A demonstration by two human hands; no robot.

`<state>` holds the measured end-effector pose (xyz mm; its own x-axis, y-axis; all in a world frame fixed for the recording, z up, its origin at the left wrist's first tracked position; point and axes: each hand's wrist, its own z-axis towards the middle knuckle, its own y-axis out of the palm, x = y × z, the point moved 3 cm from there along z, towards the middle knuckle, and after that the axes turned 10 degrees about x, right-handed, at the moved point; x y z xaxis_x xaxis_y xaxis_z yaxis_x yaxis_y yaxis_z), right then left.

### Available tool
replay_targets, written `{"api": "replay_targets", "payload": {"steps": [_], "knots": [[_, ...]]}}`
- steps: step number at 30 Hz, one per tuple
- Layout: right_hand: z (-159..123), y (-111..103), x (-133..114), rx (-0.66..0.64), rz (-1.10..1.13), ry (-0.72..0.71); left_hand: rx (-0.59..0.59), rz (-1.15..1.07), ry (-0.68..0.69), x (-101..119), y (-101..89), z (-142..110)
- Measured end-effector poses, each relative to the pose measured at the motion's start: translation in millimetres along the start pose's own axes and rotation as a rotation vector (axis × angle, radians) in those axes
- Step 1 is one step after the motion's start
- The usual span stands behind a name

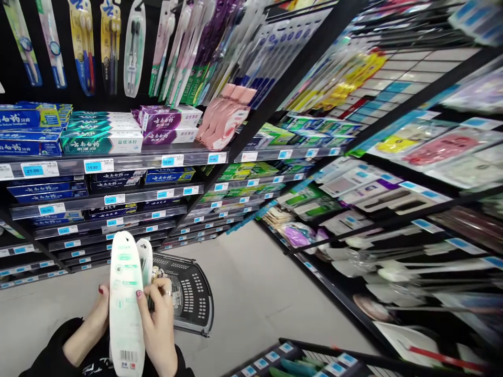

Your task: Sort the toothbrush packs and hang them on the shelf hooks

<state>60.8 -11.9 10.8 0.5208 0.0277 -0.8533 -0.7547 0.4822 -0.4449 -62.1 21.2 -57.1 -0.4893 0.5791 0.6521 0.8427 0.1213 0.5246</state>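
A long white toothbrush package (126, 309) stands almost upright before me, its printed back and barcode facing me. My left hand (98, 311) is at its left edge, thumb beside the package and the other fingers hidden behind it. My right hand (159, 319) pinches from the right, thumb against the white package and fingers curled. A second toothbrush package (145, 256) shows partly behind the first, close to the right fingers; its lower part is hidden. Below and beyond my hands, a black shopping basket (202, 293) with some items in it is on the floor.
Ahead is a shelf (149, 158) with toothpaste boxes (104, 133), pink pouches (226, 118) and price tags. Packaged toothbrushes (134, 50) hang above. More racks with kitchen utensils (393, 272) line the right side. Grey floor (251, 283) runs between them.
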Motion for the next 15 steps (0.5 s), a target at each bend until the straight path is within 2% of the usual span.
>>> {"api": "replay_targets", "payload": {"steps": [3,5,8,10,12,15], "knots": [[1.2,-1.2,-1.4,0.044,0.142,-0.002,-0.025,0.046,0.029,6.5,9.0,-4.2],[3.2,-2.4,0.0,0.054,0.287,0.046,-0.036,0.064,0.059,9.3,12.6,-4.3],[8.4,-11.1,11.5,0.092,0.506,0.242,-0.059,0.013,0.083,9.9,10.2,-2.0],[13.1,-22.1,24.8,0.127,0.575,0.408,-0.056,0.002,0.072,9.6,5.8,-1.7],[18.8,-36.3,38.9,0.214,0.547,0.485,-0.048,0.006,0.052,10.7,3.3,-3.8],[25.3,-51.1,53.3,0.329,0.270,0.376,-0.097,-0.013,0.049,15.4,6.8,-9.1]]}}
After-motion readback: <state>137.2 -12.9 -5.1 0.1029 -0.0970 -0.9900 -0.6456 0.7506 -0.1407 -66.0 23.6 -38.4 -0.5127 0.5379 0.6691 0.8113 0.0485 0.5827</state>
